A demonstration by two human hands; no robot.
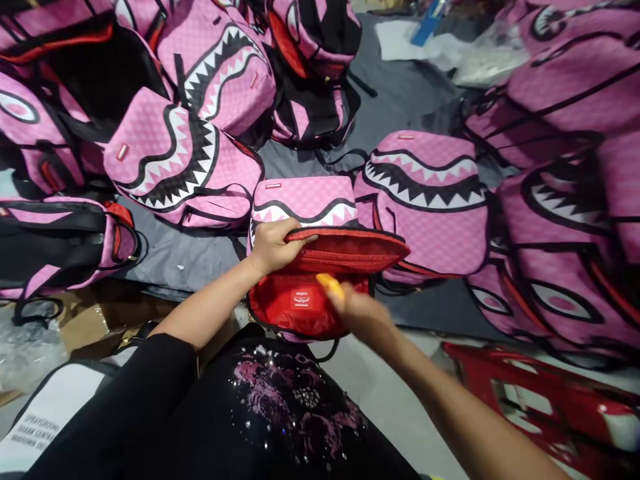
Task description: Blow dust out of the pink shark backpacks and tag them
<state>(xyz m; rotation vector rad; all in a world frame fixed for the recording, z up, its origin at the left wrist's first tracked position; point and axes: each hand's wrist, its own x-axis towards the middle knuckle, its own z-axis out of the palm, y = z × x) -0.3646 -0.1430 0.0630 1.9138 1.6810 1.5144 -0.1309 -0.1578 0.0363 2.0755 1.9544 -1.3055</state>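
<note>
In front of me lies a pink backpack (310,189) with a shark-mouth print, its main compartment unzipped. Red lining (280,307) shows inside, with a white printed label (301,298) sewn on it. My left hand (277,245) grips the edge of the opened front panel, fingers wrapped over the rim. Over the opening, my right hand (361,312) is closed around a small orange tool (330,286). Motion blurs this hand and the tool, so I cannot make out what kind it is.
Matching pink backpacks flank it, one on the left (185,160) and one on the right (425,200). More are piled behind and at both sides on the grey-covered table (400,100). Below stand a red crate (540,400) and a cardboard box (85,323).
</note>
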